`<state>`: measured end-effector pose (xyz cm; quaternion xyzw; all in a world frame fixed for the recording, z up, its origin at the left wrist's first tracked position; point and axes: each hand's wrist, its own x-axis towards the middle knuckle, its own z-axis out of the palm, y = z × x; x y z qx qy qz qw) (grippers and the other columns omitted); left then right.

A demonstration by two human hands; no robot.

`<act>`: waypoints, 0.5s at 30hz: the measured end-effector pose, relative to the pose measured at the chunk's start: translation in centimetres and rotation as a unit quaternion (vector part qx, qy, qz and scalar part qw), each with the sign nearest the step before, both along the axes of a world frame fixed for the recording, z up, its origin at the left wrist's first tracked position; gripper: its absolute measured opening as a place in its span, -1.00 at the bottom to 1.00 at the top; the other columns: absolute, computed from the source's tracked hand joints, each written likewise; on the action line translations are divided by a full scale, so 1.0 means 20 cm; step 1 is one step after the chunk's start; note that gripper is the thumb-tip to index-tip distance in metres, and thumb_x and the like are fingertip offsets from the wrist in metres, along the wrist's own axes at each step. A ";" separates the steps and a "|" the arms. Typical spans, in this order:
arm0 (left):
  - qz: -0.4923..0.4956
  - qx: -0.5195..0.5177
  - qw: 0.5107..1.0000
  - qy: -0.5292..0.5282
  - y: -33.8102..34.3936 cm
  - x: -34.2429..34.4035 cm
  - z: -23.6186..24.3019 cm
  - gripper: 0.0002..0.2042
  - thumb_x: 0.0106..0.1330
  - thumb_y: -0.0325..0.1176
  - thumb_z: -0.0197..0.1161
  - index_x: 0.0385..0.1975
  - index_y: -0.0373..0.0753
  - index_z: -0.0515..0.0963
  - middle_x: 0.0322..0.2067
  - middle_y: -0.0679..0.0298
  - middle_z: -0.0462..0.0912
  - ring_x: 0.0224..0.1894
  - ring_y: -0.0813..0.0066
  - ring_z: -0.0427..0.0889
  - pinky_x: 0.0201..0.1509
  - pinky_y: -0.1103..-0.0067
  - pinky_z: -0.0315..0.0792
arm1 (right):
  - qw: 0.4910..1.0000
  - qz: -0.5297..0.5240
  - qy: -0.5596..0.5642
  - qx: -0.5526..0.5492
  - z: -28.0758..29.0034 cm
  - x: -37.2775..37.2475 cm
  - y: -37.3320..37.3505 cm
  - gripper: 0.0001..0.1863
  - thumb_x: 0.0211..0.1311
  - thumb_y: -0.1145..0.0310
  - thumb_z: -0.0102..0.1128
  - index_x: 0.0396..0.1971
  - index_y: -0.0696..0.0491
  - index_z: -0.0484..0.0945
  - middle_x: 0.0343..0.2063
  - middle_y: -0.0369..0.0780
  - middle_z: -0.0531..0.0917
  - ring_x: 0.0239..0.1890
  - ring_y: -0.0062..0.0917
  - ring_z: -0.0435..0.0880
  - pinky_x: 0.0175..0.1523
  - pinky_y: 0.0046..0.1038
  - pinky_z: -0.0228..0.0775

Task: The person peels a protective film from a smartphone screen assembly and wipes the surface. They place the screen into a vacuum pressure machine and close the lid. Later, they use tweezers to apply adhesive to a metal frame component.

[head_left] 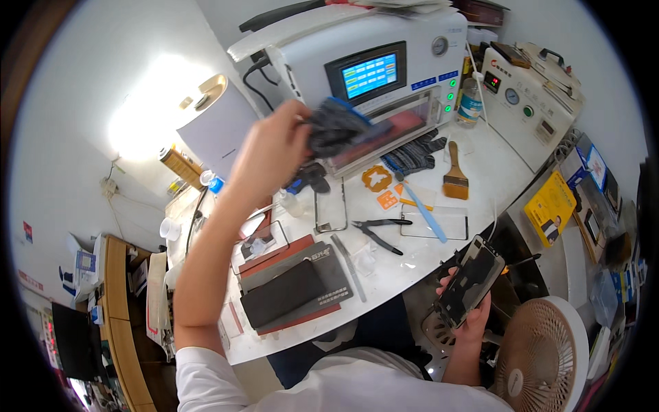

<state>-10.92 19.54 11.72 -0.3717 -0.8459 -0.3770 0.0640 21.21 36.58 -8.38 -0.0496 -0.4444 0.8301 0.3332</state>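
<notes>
My left hand (280, 134) is raised before the white machine, its fingers closed on a dark grey knitted glove (335, 128) that is smeared by motion. A second grey glove (416, 155) lies at the machine's foot. Past the table's right front edge, my right hand (473, 320) holds a phone screen assembly (471, 280) with its dark inner side up. On the table are flush cutters (379, 232) with black handles, a blue pry stick (425, 211), a flat brush (455, 175), and thin phone frames (332, 211).
The white machine (302, 58) with a lit screen stands at the back, and a smaller boxy machine (528, 96) is at the right. Dark pads (285, 296) are stacked at the front left. A fan (542, 347) stands near my right arm. A clear bottle (469, 106) stands between the machines.
</notes>
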 end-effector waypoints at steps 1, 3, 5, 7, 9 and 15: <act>0.035 -0.036 0.999 -0.005 -0.10 -0.06 0.05 -0.81 0.38 -0.48 0.12 -0.06 -0.28 0.51 -0.36 0.07 0.71 -0.42 0.33 0.76 -0.34 0.47 0.58 | 1.000 0.006 0.006 0.000 0.01 -0.01 -0.01 0.03 0.01 -0.11 0.52 0.29 0.28 0.22 0.13 0.08 0.48 0.07 -0.24 0.64 0.08 -0.23 0.62; 0.106 -0.104 0.989 0.005 -0.28 -0.18 0.11 -0.80 0.36 -0.50 0.12 -0.05 -0.28 0.53 -0.30 0.11 0.71 -0.42 0.41 0.76 -0.36 0.54 0.59 | 1.000 0.018 0.001 -0.008 0.00 -0.03 -0.02 0.07 -0.03 -0.11 0.54 0.31 0.26 0.20 0.14 0.09 0.47 0.08 -0.23 0.63 0.10 -0.21 0.60; 0.170 -0.127 0.977 0.009 -0.43 -0.31 0.05 -0.74 0.34 -0.49 0.13 0.01 -0.28 0.53 -0.30 0.04 0.70 -0.44 0.39 0.76 -0.36 0.51 0.59 | 0.999 0.033 -0.019 -0.022 -0.01 -0.03 -0.03 0.14 -0.09 -0.13 0.57 0.34 0.24 0.15 0.17 0.11 0.45 0.09 -0.20 0.61 0.14 -0.19 0.56; 0.178 -0.179 0.968 -0.014 -0.54 -0.43 -0.10 -0.74 0.30 -0.48 0.17 -0.02 -0.30 0.56 -0.35 -0.02 0.71 -0.42 0.23 0.76 -0.30 0.45 0.60 | 0.998 0.051 -0.024 -0.021 -0.02 -0.05 -0.04 0.16 -0.11 -0.14 0.58 0.35 0.23 0.14 0.17 0.11 0.45 0.10 -0.21 0.61 0.14 -0.19 0.55; 0.166 -0.212 0.962 0.043 -0.62 -0.50 -0.26 -0.73 0.27 -0.43 0.23 -0.03 -0.29 0.59 -0.31 -0.05 0.71 -0.31 0.09 0.75 -0.19 0.35 0.59 | 0.998 0.061 -0.020 -0.019 -0.02 -0.06 -0.04 0.16 -0.11 -0.13 0.58 0.36 0.22 0.14 0.17 0.11 0.45 0.11 -0.21 0.60 0.15 -0.18 0.54; 0.050 -0.176 0.979 0.084 -0.01 -0.01 -0.30 -0.79 0.30 -0.35 0.22 -0.12 -0.24 0.62 -0.18 -0.04 0.69 -0.10 -0.03 0.66 -0.01 0.20 0.51 | 0.999 0.002 -0.016 -0.034 -0.03 -0.04 0.04 0.13 -0.10 -0.05 0.61 0.36 0.21 0.14 0.18 0.09 0.46 0.12 -0.21 0.59 0.17 -0.16 0.52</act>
